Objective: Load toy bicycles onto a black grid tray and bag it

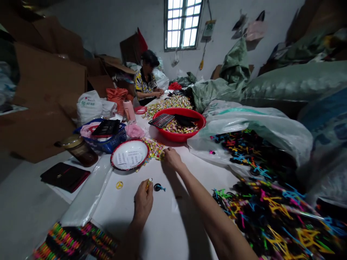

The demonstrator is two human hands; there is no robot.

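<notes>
Just right of the window (183, 23), a wall pad (208, 32) has a number that looks like 28. Below and left of the window, print on a white bag (88, 115) and paper slips (132, 159) is too blurry to read.

Plain whitish wall (105, 27) across top of frame, grayish in dim light. Barred window (183, 25) at top center, panes blown-out white; room much darker around it. Wall calendar (209, 29) with green digits just right of window. Pink bag (256, 30) hung upper right. Cardboard boxes (48, 86) piled along left side, green sacks (298, 81) along right. White table (170, 227) center to bottom, shadowed. Gray floor (18, 202) lower left.
</notes>
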